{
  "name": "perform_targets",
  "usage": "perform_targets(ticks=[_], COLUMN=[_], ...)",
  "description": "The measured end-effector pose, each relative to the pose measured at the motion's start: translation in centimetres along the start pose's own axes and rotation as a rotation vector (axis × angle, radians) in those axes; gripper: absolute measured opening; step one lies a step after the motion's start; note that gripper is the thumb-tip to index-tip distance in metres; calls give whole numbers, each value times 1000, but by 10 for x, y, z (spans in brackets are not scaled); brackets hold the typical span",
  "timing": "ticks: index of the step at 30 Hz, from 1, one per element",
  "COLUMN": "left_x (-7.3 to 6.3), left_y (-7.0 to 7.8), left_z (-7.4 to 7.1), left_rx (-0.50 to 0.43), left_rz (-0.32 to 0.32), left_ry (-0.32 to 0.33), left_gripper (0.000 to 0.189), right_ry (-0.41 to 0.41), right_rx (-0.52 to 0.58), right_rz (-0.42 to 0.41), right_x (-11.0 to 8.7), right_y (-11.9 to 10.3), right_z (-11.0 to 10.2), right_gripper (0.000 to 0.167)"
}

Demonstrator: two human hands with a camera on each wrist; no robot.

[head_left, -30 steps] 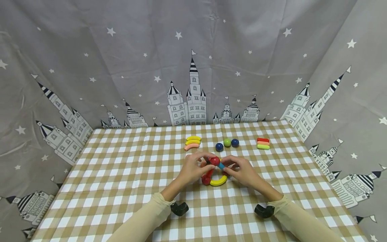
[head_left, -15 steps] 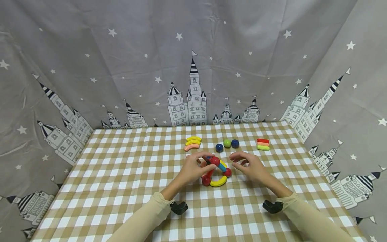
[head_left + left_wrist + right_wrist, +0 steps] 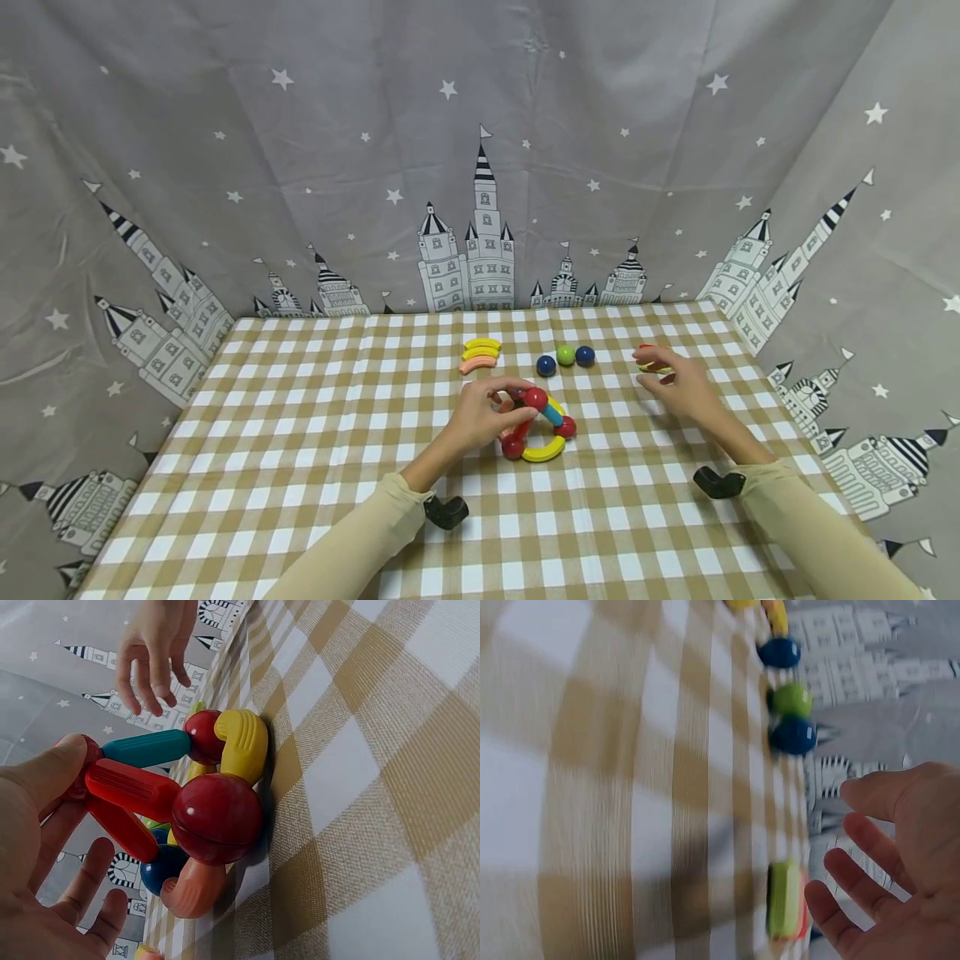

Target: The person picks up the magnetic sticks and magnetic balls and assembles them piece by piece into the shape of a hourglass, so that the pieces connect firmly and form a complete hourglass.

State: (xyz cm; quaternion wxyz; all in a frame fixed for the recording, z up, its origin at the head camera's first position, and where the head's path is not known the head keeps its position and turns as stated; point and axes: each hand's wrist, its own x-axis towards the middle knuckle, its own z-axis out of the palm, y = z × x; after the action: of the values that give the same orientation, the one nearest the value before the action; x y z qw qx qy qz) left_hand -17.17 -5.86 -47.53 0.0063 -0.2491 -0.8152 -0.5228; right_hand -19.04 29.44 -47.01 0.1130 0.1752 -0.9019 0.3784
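A beige sleeve [image 3: 352, 533] is leading to the left hand [image 3: 478, 415], which is pinching the top red ball [image 3: 535, 399] of the ball-and-rod frame [image 3: 552, 415] between thumb and fingers, its lower fingers curling loosely apart from the frame. Just beyond the frame's left part, loose curved rods [image 3: 480, 353], two yellow and one salmon, are lying side by side. The frame is standing on the checked cloth [image 3: 300, 467]; a dark red ball [image 3: 513, 447] is sitting at its near left corner, and a yellow curved rod [image 3: 543, 451] is running along its near edge to another red ball [image 3: 566, 427] at its right corner. A teal rod [image 3: 146, 748] is sloping from there to its top. Beyond the frame, a blue ball [image 3: 546, 366], a green ball [image 3: 566, 356] and a second blue ball [image 3: 585, 357] are sitting close together. Well to the frame's right, straight rods [image 3: 784, 900] are lying together, partly hidden behind the right hand [image 3: 681, 392] in the head view. That hand is hovering, thumb and fingers spread; whether a fingertip is touching the rods, I cannot tell.
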Motion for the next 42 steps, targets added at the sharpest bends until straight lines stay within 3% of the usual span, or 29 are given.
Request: perform_targets(ticks=[12,19,24,33,42], left_x=[0,1,4,7,7], left_y=[0,1,1,2,1], left_z=[0,2,7,12,16], left_rx=[-26,-42,-54,-87,-88], left_rz=[-26,-41,-19,-37,-28], left_ry=[-8,-10,-12,-19,-7], left_gripper=[31,32,33,35,33], right_ry=[23,12,-27,-119,-131], right_rx=[-96,-130,-138,-174,-213], right_rz=[98,133,144,134,97], right_x=[4,6,9,16,15], right_y=[37,47,49,43,29], right_z=[-10,-4,-1,-6,-7], right_gripper=[37,28,24,31,29])
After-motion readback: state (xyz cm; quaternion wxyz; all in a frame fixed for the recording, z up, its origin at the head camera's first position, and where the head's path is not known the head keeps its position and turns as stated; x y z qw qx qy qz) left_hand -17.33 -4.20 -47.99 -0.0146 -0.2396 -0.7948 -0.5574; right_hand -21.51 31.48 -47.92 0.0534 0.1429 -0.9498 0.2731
